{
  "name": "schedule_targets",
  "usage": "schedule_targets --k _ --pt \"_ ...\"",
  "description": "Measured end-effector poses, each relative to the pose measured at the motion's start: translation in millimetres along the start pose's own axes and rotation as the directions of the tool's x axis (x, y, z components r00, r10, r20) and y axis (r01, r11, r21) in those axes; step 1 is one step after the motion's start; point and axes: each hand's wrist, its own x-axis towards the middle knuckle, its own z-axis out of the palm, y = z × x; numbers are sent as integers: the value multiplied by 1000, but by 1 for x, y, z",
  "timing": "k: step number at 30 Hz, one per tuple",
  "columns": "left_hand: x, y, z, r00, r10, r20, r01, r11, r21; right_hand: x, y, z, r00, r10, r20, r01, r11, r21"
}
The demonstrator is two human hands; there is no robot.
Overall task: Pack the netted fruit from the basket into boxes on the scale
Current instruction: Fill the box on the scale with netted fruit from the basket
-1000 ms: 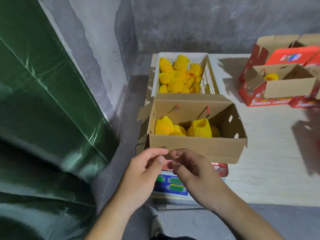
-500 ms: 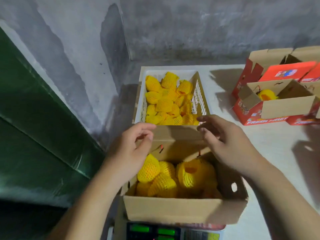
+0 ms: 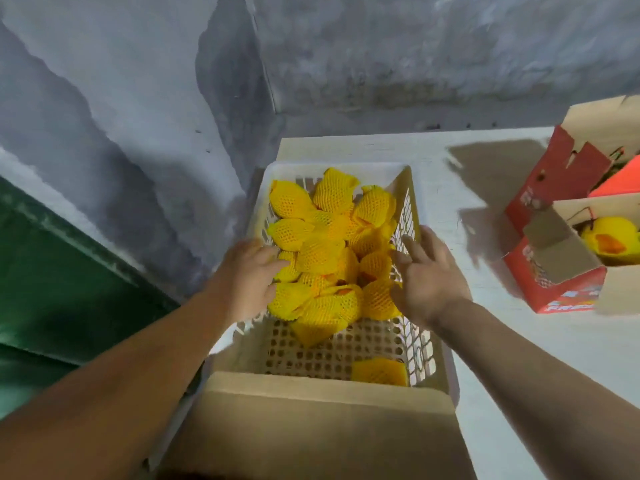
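Observation:
A white slotted basket (image 3: 426, 344) on the table holds several fruits in yellow foam netting (image 3: 322, 251), heaped toward its far end. One more netted fruit (image 3: 379, 372) lies alone at the near right corner. My left hand (image 3: 249, 271) reaches into the basket's left side, its fingers touching the pile. My right hand (image 3: 426, 275) hovers with spread fingers over the right side of the heap. Only the brown flap of the cardboard box (image 3: 311, 431) shows at the bottom; its inside and the scale are hidden.
Red and brown fruit boxes (image 3: 561, 265) stand open at the right, one with a yellow fruit (image 3: 609, 237) inside. A grey concrete wall runs behind the table. A green sheet (image 3: 52, 271) hangs at the left. White tabletop lies between the basket and the red boxes.
Both hands moved forward from the box's back flap into the basket. The view tilted forward, so the packed fruit and the scale display dropped out of sight.

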Motion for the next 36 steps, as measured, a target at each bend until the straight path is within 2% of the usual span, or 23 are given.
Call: schedule_targets --k 2,4,7,9,11,13,15,18,21,23,25,28,30,32,36 --pt "15 -5 7 999 3 -42 -4 1000 -19 13 -3 6 1000 11 -6 -11 995 -96" --pt "24 -6 11 992 -31 -126 15 992 -123 28 -6 5 1000 16 20 -13 986 -165" --pt "25 -5 13 983 -62 -175 30 983 -181 65 -8 -4 1000 -31 0 30 979 -201" --pt "23 -3 16 976 -35 -215 6 991 -135 98 -10 -13 986 -139 -87 136 990 -43" --pt "24 -3 17 976 -6 -216 -11 997 -77 132 -14 -17 945 -269 -185 297 945 141" --pt "26 -5 19 979 4 -203 -16 998 -56 159 -18 -13 931 -323 -172 355 910 215" --pt "29 -7 24 974 6 -225 -19 998 -53 177 -19 1 959 -264 -100 281 932 230" --pt "29 -7 27 976 6 -217 -18 999 -50 189 -18 14 981 -189 -38 192 972 133" --pt "29 -7 27 977 12 -211 -22 999 -47 195 -20 10 969 -209 -135 237 941 241" --pt "28 -5 26 977 6 -212 -16 999 -43 198 -26 9 959 -239 -153 278 900 335" --pt "27 -5 25 977 -4 -213 -7 999 -51 199 -30 11 965 -213 -154 260 857 446" --pt "29 -6 24 978 -15 -207 4 999 -54 200 -26 12 985 -131 -111 163 911 378" --pt "29 -6 25 981 -17 -192 10 999 -35 201 -23 10 984 -111 -138 152 929 338" --pt "29 -6 26 979 -11 -203 6 1000 -26 202 -26 9 973 -159 -170 211 910 357" --pt "31 -5 27 970 -12 -244 2 999 -41 199 -27 9 972 -194 -134 236 827 510"
